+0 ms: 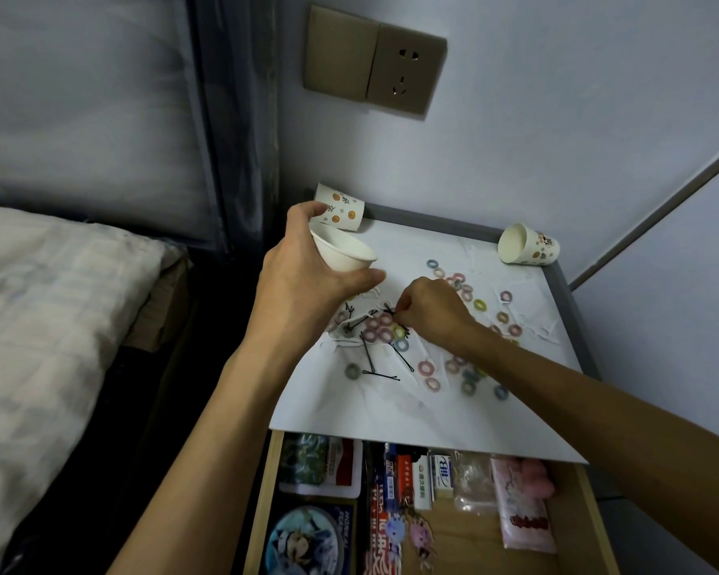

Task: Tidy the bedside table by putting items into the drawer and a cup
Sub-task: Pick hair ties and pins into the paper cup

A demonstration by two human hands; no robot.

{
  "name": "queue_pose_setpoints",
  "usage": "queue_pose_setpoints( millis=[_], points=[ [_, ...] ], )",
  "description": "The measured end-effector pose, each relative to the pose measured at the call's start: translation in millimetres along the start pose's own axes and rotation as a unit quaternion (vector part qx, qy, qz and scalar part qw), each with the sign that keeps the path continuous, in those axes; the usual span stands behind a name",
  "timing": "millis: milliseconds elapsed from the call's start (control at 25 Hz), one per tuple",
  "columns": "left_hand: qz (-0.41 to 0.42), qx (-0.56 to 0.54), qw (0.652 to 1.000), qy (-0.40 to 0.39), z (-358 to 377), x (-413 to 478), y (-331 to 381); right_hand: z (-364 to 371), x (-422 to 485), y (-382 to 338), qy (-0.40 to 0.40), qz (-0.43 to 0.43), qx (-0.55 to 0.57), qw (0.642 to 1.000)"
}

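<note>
In the head view, the left hand (303, 280) gripped a white paper cup (343, 251) just above mid-frame, its mouth tipped toward the right hand (430, 311), which pinched a black hairpin (391, 314) on the bedside table (391, 421). Many hair ties (425, 368) and loose hairpins (380, 375) lay scattered there, so most of the sorting seemed left to do. At the bottom of the frame the drawer (465, 537) stood open, with items inside.
</note>
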State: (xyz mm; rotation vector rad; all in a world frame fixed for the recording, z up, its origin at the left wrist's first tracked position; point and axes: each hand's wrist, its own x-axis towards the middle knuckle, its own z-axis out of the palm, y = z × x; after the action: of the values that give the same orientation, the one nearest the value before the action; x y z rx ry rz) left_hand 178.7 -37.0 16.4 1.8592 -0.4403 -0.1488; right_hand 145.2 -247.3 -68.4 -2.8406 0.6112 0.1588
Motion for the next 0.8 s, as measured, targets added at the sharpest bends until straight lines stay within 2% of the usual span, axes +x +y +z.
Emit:
queue_pose_setpoints(
  millis=[120,280,320,400,480,600,720,800],
  points=[
    [-0.001,0.001,1.000,0.000,1,-1,0,-1,-4,-8,0.004,0.004,-0.068,0.998],
    [0.001,0.002,1.000,0.003,3,0,-1,-2,-24,-23,0.047,-0.159,-0.225,0.960],
    [0.001,0.001,1.000,0.003,3,0,-1,-2,-27,-24,0.065,-0.178,-0.246,0.951],
    [-0.001,-0.002,1.000,0.001,1,-1,-1,-1,-19,-20,0.045,-0.184,-0.239,0.952],
    [-0.006,-0.005,1.000,-0.002,0,-1,-2,-3,-8,-8,0.007,-0.131,-0.164,0.978],
    [-0.005,-0.002,1.000,0.003,-2,-1,-3,-13,-4,7,0.036,-0.074,0.029,0.996],
    [-0.005,0.002,1.000,0.004,-1,0,-4,-37,-7,9,0.052,-0.048,0.238,0.969],
    [-0.008,0.005,1.000,0.003,2,-1,-4,-64,-10,0,0.067,-0.088,0.268,0.957]
  ],
)
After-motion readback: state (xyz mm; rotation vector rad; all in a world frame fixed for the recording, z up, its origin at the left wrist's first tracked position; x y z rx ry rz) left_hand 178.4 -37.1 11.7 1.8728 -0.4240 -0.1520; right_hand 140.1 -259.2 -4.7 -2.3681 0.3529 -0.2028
